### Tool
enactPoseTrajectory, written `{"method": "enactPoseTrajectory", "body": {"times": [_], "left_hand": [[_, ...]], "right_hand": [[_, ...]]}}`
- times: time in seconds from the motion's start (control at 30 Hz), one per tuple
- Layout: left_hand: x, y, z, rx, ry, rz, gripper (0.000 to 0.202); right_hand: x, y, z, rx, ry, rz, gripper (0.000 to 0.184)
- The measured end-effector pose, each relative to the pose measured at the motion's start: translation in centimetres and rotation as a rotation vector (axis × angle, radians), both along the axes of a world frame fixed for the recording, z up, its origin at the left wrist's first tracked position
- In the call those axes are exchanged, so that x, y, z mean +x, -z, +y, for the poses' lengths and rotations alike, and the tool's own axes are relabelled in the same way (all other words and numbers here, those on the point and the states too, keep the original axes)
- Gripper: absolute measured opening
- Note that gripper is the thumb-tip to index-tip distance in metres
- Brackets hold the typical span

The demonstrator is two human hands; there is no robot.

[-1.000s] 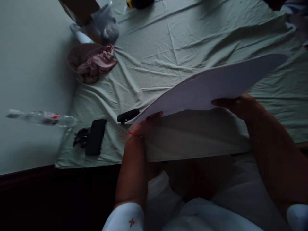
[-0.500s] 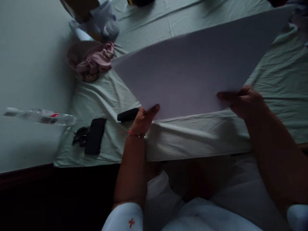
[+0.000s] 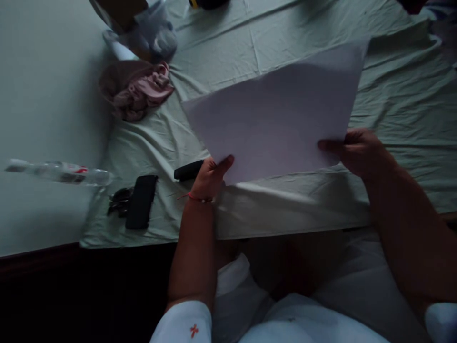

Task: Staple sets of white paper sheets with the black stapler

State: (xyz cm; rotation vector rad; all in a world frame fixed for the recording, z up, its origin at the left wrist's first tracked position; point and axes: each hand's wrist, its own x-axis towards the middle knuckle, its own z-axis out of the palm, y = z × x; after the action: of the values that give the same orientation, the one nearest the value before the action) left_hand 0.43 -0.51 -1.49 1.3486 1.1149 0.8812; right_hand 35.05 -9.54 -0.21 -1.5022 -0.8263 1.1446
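I hold a large white sheet of paper (image 3: 278, 119) over a pale green cloth (image 3: 228, 62) that covers the table. My left hand (image 3: 210, 176) pinches the sheet's near left corner, thumb on top. At the near right edge, my right hand (image 3: 357, 150) grips it with the fingers curled round. The sheet faces up toward me and tilts away, its far corner raised. A red thread circles my left wrist.
A black marker (image 3: 188, 170) lies just left of my left hand. Further left are a black phone (image 3: 141, 201), dark keys (image 3: 117, 202) and a clear plastic bottle (image 3: 60, 172) on its side. Pink fabric (image 3: 137, 90) and a plastic bag (image 3: 152, 33) sit at the far left.
The sheet was nearly edge-on a second ago. It has since swung up to show its full face, then drew in and now looks smaller. Both hands kept their grip.
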Motion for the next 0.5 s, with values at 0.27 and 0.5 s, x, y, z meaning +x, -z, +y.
{"method": "enactPoseTrajectory", "body": {"times": [0.27,0.5], "left_hand": [[0.4,-0.9,-0.5,-0.104,-0.016,-0.106,0.039],[-0.2,-0.8,-0.1,0.1,-0.033,0.022,0.036]], "right_hand": [[-0.2,-0.3,-0.2,-0.102,0.007,0.178,0.046],[-1.2,-0.8,0.3,-0.099,0.115,0.23,0.021]]}}
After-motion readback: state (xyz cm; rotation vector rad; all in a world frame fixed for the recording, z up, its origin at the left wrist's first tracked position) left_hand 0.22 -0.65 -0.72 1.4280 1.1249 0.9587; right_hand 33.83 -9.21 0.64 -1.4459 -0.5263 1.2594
